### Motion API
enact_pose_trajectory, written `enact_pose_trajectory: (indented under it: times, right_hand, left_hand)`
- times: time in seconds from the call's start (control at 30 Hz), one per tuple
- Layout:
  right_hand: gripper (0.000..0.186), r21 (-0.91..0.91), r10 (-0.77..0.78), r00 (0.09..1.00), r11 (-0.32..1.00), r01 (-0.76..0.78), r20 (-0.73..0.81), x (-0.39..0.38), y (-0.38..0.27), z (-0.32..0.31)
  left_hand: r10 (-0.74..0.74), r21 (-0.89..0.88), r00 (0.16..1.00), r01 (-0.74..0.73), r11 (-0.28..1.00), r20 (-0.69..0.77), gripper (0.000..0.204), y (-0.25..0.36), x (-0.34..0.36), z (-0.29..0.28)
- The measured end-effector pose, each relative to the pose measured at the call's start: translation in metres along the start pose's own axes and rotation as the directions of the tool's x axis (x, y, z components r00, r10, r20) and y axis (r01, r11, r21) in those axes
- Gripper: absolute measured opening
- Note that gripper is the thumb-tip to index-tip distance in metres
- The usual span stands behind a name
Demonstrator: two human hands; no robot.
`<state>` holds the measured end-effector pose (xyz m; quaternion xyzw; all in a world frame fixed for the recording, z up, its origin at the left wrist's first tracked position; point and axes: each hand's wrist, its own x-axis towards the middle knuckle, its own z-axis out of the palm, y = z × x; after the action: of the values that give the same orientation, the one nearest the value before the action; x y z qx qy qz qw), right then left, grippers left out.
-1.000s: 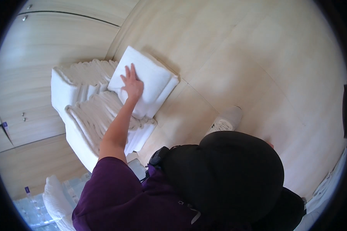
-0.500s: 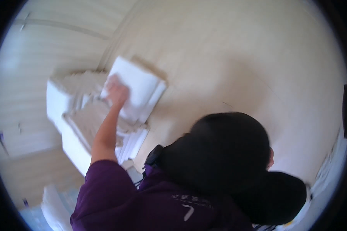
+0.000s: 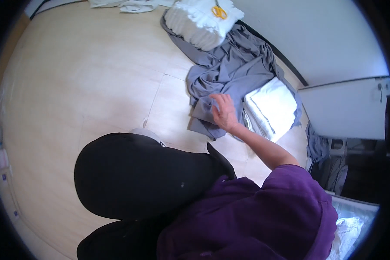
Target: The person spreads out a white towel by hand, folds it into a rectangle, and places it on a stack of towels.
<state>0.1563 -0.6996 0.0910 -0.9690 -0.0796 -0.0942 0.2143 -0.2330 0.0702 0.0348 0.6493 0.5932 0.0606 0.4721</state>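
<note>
My right hand (image 3: pixel 224 115) hovers over or rests lightly on the edge of a crumpled grey cloth (image 3: pixel 242 60), its fingers apart and slightly bent, with nothing visible in it. I cannot tell whether it touches the cloth. Just right of the hand lies a folded white cloth stack (image 3: pixel 273 106), partly on the grey cloth. At the far end a thicker pile of white cloths (image 3: pixel 197 24) sits on the grey cloth, with yellow-handled scissors (image 3: pixel 219 12) on top. My left hand is out of view.
My bent black-trousered legs (image 3: pixel 134 173) fill the lower left above the pale floor (image 3: pixel 95 78). A white cabinet door (image 3: pixel 346 108) stands at the right, with a dark opening below it. White cloth (image 3: pixel 138 5) lies at the far edge.
The view has swung from a pile of white and beige cloths, where my left hand lay on a white folded stack, to the grey cloth. My right hand now shows; the left is gone.
</note>
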Motion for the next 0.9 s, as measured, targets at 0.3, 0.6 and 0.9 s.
enact_pose_trajectory:
  times: [0.3, 0.6, 0.9]
  right_hand:
    - [0.09, -0.515, 0.856, 0.515, 0.459, -0.724, 0.039, -0.097, 0.169, -0.098]
    - [0.03, -0.553, 0.677, 0.729, 0.648, -0.524, 0.102, -0.11, 0.257, -0.143]
    - [0.038, -0.08, 0.261, 0.931, 0.965, -0.249, 0.255, 0.133, -0.008, -0.275]
  left_hand:
    - [0.495, -0.255, 0.644, -0.433, 0.864, 0.583, 0.046, 0.31, -0.091, 0.19]
    - [0.406, -0.267, 0.638, -0.307, 0.913, 0.655, 0.038, 0.332, -0.13, 0.22]
    - [0.271, -0.26, 0.654, -0.117, 0.959, 0.706, 0.034, 0.316, -0.131, 0.22]
